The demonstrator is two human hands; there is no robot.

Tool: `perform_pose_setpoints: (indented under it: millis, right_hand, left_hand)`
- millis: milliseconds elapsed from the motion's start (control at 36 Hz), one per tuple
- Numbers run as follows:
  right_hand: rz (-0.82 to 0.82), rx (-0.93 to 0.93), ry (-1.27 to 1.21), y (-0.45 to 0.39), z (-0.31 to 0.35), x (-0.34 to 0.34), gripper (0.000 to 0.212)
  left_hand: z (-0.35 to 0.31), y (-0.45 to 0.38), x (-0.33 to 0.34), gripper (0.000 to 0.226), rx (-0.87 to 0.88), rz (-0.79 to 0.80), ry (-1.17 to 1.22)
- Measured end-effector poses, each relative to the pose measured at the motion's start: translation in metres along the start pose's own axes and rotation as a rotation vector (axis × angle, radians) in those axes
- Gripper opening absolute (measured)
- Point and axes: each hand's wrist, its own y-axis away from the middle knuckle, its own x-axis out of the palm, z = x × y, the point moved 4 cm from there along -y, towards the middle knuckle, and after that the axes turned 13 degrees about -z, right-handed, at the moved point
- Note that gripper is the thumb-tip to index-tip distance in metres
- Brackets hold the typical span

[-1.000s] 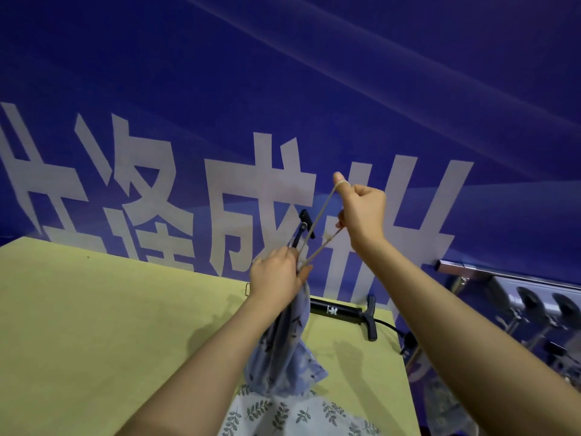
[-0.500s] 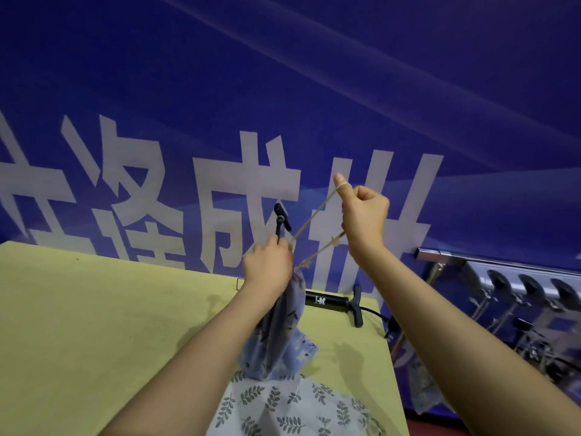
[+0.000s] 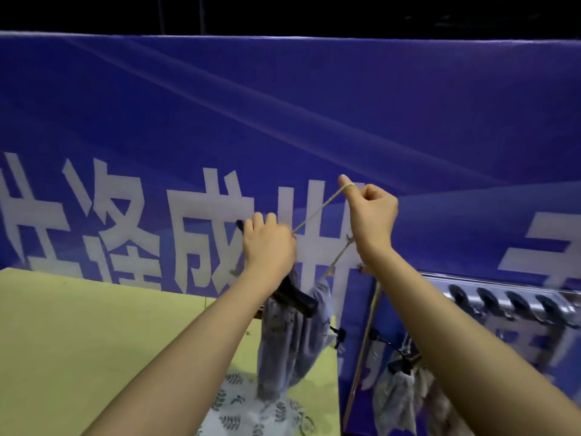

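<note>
Above the table's (image 3: 94, 325) far right corner, the left hand (image 3: 268, 243) grips the hanger (image 3: 294, 298), and the garment (image 3: 292, 335) hangs below it. The strap (image 3: 317, 212) runs taut up and right to the right hand (image 3: 372, 215). It is hooked over that hand's raised forefinger, the other fingers curled. The hanger's free end lies below and left of that loop.

The table (image 3: 94, 341) had a flat yellow top that filled the lower left of the view. Its far edge ran along a blue banner (image 3: 283, 121), and its right edge ran down toward the lower frame edge. A white cloth (image 3: 251, 413) with a dark leaf print lay flat on the top at the near right corner and ran out of the lower frame edge. The lower end of a grey garment (image 3: 292, 341) met this cloth. A small black part (image 3: 339, 335), mostly hidden, showed at the right edge.
</note>
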Motion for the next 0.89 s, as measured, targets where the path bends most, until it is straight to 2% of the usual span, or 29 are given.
perform_pose_setpoints:
  millis: [111, 278, 417, 611, 778, 889]
  right_hand:
    - [-0.035, -0.082, 0.145, -0.018, -0.006, -0.063, 0.051]
    - [-0.067, -0.147, 0.363, -0.044, -0.029, -0.151, 0.033]
    - [-0.121, -0.123, 0.364, -0.06, -0.052, -0.207, 0.032]
    - [-0.039, 0.051, 0.347, -0.071, -0.102, -0.269, 0.028]
    - [0.0, 0.024, 0.583, -0.086, -0.167, -0.318, 0.032]
    - [0.042, 0.051, 0.739, -0.101, -0.213, -0.35, 0.041]
  left_hand:
    - [-0.054, 0.007, -0.017, 0.04, 0.043, -0.037, 0.054]
    - [-0.131, 0.021, -0.021, 0.043, 0.074, -0.03, 0.18]
    - [-0.191, 0.04, -0.007, 0.041, 0.074, 0.04, 0.383]
    - [-0.267, 0.07, 0.032, 0.029, 0.085, 0.138, 0.567]
    - [-0.323, 0.087, 0.083, 0.025, 0.099, 0.189, 0.683]
    - [-0.358, 0.096, 0.126, 0.028, 0.002, 0.309, 0.826]
